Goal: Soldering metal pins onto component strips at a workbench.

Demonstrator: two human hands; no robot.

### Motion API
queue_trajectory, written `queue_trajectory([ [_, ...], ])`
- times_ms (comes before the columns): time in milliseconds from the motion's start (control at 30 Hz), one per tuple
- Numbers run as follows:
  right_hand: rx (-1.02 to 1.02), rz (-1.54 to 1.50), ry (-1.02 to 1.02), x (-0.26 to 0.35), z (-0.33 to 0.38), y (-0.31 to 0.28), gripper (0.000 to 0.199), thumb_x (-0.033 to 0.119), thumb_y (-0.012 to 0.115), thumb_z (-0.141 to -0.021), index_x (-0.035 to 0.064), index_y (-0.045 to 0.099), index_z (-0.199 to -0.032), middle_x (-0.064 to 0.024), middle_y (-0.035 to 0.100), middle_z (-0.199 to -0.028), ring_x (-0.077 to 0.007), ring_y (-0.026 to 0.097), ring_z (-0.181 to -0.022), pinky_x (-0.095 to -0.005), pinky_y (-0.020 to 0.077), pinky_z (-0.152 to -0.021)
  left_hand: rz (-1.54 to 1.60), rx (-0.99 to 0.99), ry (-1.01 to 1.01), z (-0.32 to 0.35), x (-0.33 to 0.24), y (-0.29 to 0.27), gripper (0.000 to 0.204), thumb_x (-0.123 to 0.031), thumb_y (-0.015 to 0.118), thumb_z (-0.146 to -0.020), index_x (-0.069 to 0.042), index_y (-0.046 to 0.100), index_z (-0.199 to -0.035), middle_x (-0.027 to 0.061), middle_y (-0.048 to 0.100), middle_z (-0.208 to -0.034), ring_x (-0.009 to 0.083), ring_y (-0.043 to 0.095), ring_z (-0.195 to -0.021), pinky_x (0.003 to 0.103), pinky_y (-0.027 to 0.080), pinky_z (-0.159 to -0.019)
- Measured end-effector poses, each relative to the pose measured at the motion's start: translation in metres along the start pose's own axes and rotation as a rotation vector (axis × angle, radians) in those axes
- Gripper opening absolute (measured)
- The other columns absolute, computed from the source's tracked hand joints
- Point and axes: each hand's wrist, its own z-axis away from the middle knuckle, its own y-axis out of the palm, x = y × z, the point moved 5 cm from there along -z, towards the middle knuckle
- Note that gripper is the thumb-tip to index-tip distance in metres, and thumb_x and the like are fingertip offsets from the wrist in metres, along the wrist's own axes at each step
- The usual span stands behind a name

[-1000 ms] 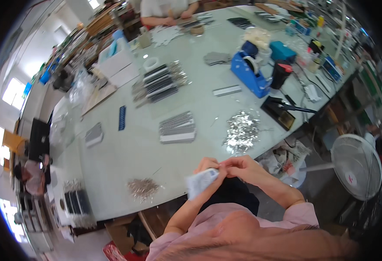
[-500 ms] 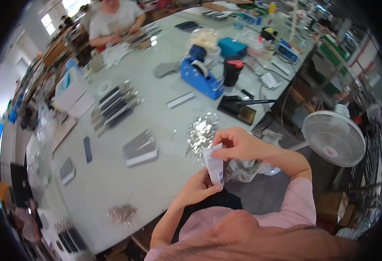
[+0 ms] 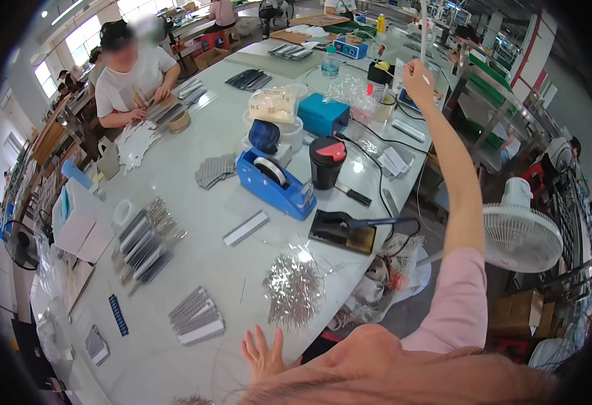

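My right arm reaches far out over the table's right side. The right hand (image 3: 419, 82) is closed, with a slim white packet (image 3: 398, 75) at its fingers. My left hand (image 3: 265, 352) rests at the near table edge, fingers spread and nothing in them. Just beyond it lies a loose pile of thin, shiny metal pieces (image 3: 293, 290). Left of that pile is a fanned stack of grey strips (image 3: 197, 317) with a white strip on top. A single white and grey strip (image 3: 246, 228) lies farther back.
A blue tape dispenser (image 3: 275, 182), a black cup (image 3: 327, 162) and a soldering iron stand (image 3: 342, 233) are mid-table. Behind them sits a teal box (image 3: 323, 113). Cables run along the right edge. Beyond that edge stands a white fan (image 3: 518, 236). A co-worker (image 3: 130, 81) works at far left.
My right hand has moved from near my body to the far right with the white packet. My left hand has let go of it and now lies spread on the table. The view has shifted.
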Motion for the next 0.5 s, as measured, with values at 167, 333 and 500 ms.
queue_trajectory([
  [167, -0.13, 0.158, 0.138, -0.062, -0.004, 0.072, 0.017, 0.022, 0.057, -0.086, 0.005, 0.06, -0.086, -0.0196, 0.066, -0.079, -0.0407, 0.064, -0.078, -0.0508, 0.0487, -0.069, -0.162, -0.343, 0.121, 0.025, 0.017, 0.056, 0.06, -0.046, 0.04, -0.093, -0.019, 0.036, -0.146, 0.0232, 0.027, -0.152, 0.0462, 0.026, -0.138, 0.061, 0.024, -0.108],
  [333, -0.083, 0.233, 0.18, -0.097, 0.003, 0.113, 0.016, 0.02, 0.055, -0.087, 0.0047, 0.061, -0.086, -0.0198, 0.066, -0.083, -0.039, 0.063, -0.083, -0.0485, 0.0488, -0.075, -0.161, -0.256, 0.131, 0.016, 0.024, 0.074, 0.062, -0.043, 0.041, -0.09, -0.018, 0.036, -0.146, 0.0231, 0.024, -0.153, 0.0478, 0.021, -0.139, 0.063, 0.019, -0.11],
  [500, -0.022, 0.177, 0.266, -0.113, 0.011, 0.136, 0.022, 0.018, 0.051, -0.087, 0.0044, 0.063, -0.1, -0.022, 0.066, -0.097, -0.0376, 0.062, -0.096, -0.0466, 0.0483, -0.084, -0.18, -0.196, 0.116, 0.003, 0.022, 0.074, 0.067, -0.045, 0.049, -0.084, -0.019, 0.039, -0.144, 0.0235, 0.022, -0.152, 0.0484, 0.02, -0.138, 0.064, 0.019, -0.108],
])
